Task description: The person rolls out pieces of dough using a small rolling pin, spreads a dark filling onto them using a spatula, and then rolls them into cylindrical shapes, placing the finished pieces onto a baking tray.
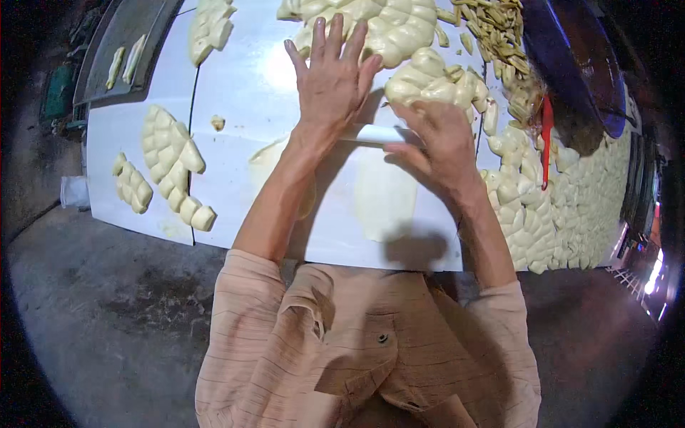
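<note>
My left hand (332, 82) is spread flat, its fingertips at the near edge of a large clump of pale dough pieces (396, 32). A smooth white rolling pin (379, 134) lies crosswise on the white table, and my right hand (444, 143) is closed around its right end. Just beyond my right hand sits a smaller dough clump (432, 80). A thin rolled-out dough sheet (385, 196) lies flat on the near side of the pin. Another flat sheet (265, 165) is partly hidden under my left forearm.
On the left are dough clumps (164, 146) and a dark tray (118, 71) with two strips. At the far right stand a heap of yellowish strips (499, 32) and a large blue-rimmed pan (581, 57). A red-handled tool (547, 132) lies beside many dough pieces (524, 221).
</note>
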Available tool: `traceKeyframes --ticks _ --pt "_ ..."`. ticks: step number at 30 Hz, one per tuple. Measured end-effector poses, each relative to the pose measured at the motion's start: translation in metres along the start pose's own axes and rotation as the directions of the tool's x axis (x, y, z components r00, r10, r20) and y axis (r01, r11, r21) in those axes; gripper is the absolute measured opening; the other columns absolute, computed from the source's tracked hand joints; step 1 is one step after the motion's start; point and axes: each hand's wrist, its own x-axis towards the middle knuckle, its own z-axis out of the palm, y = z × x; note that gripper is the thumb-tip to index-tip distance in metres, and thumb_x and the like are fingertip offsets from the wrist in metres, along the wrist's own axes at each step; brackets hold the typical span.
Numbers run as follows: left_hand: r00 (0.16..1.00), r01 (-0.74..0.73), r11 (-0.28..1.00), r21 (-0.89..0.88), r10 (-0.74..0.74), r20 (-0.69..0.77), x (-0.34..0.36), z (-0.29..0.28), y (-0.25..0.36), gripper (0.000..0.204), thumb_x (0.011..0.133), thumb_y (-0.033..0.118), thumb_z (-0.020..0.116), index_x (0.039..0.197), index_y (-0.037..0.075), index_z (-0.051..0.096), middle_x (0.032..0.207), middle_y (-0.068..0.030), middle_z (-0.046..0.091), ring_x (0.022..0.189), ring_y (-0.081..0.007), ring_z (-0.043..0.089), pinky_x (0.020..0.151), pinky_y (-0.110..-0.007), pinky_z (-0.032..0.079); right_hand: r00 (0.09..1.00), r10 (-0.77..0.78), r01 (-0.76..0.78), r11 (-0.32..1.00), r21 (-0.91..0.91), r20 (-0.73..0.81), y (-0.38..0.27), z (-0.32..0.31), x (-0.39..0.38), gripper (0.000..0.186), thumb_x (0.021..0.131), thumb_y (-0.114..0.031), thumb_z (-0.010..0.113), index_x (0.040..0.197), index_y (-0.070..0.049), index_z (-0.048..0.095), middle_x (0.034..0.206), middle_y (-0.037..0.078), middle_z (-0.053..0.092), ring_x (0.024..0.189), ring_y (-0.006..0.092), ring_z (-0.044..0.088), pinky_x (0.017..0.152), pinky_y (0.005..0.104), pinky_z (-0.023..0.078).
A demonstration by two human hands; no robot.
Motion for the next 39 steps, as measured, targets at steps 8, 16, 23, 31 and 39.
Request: traceKeyframes --ticks 8,16,23,31,39 --pt "0.958 0.260 0.921 -0.290 -0.285 -0.047 -0.090 -0.139 -0.071 0.034 0.104 0.015 0.055 0.135 0.003 0.062 0.133 -0.0199 0.064 0.127 -0.0367 0.059 0.115 -0.056 0.033 0.988 0.152 -0.153 0.988 0.032 0.010 -0.037 -0.011 -0.020 0.040 0.087 -0.026 0.074 0.123 -0.010 0.067 0.105 0.009 0.068 0.096 0.0287 0.063 0.090 0.0432 0.045" --pt "0.905 0.265 0.954 0.142 -0.297 0.305 -0.179 -0.165 -0.041 0.059 0.103 0.037 0.053 0.154 0.007 0.043 0.161 -0.0176 0.036 0.152 -0.0392 0.027 0.118 -0.070 0.007 0.963 -0.091 0.067 0.992 0.103 0.253 -0.134 0.061 0.011 0.053 0.089 -0.033 0.071 0.137 -0.012 0.058 0.132 0.011 0.058 0.121 0.0277 0.054 0.105 0.0488 0.039" --pt "0.889 0.246 0.927 0.284 -0.333 0.315 -0.113 -0.123 -0.073 0.056 0.108 0.037 0.037 0.155 0.008 0.040 0.162 -0.0183 0.035 0.154 -0.0382 0.021 0.116 -0.074 0.004 0.951 0.270 -0.217 0.931 -0.295 0.152 -0.131 0.090 0.057 0.055 0.102 -0.047 0.052 0.151 -0.023 0.049 0.162 0.019 0.031 0.154 0.0391 0.018 0.116 0.0725 0.012" --pt "0.967 0.164 0.946 0.282 -0.211 0.146 -0.036 -0.077 -0.111 0.065 0.104 0.043 0.046 0.157 0.007 0.034 0.162 -0.0313 0.024 0.153 -0.0490 0.013 0.109 -0.082 0.009 0.976 0.180 -0.205 0.949 -0.240 -0.123 -0.087 0.100 0.123 0.056 0.092 -0.038 0.069 0.143 -0.019 0.056 0.145 0.021 0.050 0.136 0.0419 0.044 0.112 0.0626 0.031" --pt "0.983 0.114 0.993 -0.016 -0.116 -0.139 -0.035 -0.106 -0.129 0.047 0.103 0.028 0.050 0.146 0.008 0.051 0.150 -0.0206 0.049 0.142 -0.0397 0.042 0.112 -0.073 0.022 0.987 -0.047 0.034 0.996 0.086 0.154 -0.096 0.065 0.079 0.041 0.091 -0.025 0.071 0.128 -0.009 0.064 0.107 0.013 0.069 0.092 0.0315 0.065 0.081 0.0452 0.049"
